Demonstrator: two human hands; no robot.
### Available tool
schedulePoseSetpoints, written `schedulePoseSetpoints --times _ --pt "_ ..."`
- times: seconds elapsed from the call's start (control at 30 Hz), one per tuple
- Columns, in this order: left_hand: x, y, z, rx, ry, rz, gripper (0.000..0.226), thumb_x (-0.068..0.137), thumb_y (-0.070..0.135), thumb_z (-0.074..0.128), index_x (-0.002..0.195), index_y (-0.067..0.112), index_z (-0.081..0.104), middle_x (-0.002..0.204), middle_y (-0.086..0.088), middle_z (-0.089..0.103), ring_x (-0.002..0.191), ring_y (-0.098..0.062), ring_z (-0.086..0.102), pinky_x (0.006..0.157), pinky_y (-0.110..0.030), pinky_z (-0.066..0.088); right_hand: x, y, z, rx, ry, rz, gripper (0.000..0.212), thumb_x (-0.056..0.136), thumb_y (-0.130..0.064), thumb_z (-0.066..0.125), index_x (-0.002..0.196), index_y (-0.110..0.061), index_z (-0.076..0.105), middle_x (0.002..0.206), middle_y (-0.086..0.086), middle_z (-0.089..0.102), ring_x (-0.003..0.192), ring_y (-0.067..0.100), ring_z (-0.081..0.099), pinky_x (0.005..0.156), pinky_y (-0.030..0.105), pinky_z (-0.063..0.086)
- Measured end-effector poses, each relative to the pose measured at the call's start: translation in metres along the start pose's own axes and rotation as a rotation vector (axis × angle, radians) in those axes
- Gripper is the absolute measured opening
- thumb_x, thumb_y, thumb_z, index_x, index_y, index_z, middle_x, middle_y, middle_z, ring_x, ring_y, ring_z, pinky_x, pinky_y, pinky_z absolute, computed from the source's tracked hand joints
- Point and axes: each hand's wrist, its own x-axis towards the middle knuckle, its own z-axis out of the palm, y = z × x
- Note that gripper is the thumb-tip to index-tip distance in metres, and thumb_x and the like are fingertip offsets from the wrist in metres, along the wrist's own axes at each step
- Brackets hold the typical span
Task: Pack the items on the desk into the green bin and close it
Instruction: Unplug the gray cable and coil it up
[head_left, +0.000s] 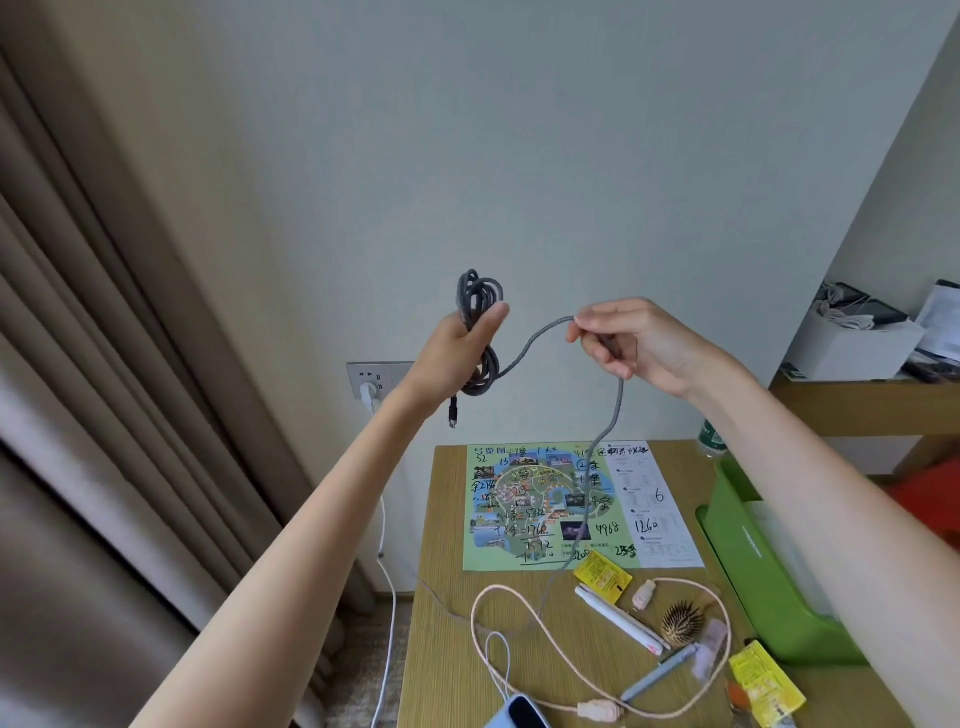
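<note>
Left hand (457, 343) grips the coiled grey cable (480, 332) aloft; right hand (634, 338) fingers pinch its loose run, trailing to the bench (447, 649).

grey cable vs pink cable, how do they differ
The grey cable is dark, held up by the left hand and right hand; the pink cable is pale and lies on the desk. The grey cable is partly coiled; the pink cable sprawls in one loose loop. Both are long cords.

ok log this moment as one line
step: grey cable half coiled | left hand: holds coil | right hand: pinches loose run | tail: trails to desk | green bin: desk's right
</note>
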Motion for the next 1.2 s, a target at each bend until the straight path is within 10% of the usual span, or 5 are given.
schedulePoseSetpoints --times 0.47,0.67,1.2 --pt "-0.011 0.002 0.032 0.221 -0.369 0.048 0.040 0.096 0.042 0.052 0.067 0.015 0.052 0.060 0.006 0.050 0.047 -0.002 0.043 0.055 -0.017 0.035 -0.001 -0.022 0.017 -0.212 -0.017 -0.078 0.025 0.091 -0.024 0.064 0.072 -0.009 0.069 0.051 0.005 0.047 0.036 0.013 0.038 0.035 0.018 0.026" --pt "-0.018 0.007 0.021 -0.113 -0.518 -0.090 0.043 0.102 0.044 0.037 0.069 0.018 0.043 0.061 0.002 0.049 0.050 -0.013 0.033 0.048 -0.021 0.031 0.002 -0.009 0.007 -0.135 0.117 -0.041 0.021 0.085 -0.032 0.071 0.070 -0.020 0.063 0.055 -0.005 0.036 0.048 0.011 0.029 0.047 0.018 0.026" --pt "-0.004 0.015 0.040 -0.308 -0.021 -0.017 0.035 0.102 0.040 0.041 0.105 0.021 0.070 0.070 0.005 0.050 0.056 -0.007 0.044 0.052 -0.018 0.033 0.003 0.025 0.052 -0.070 0.238 -0.054 0.043 0.103 -0.035 0.040 0.068 -0.012 0.048 0.050 -0.001 0.029 0.040 0.013 0.027 0.038 0.022 0.024"
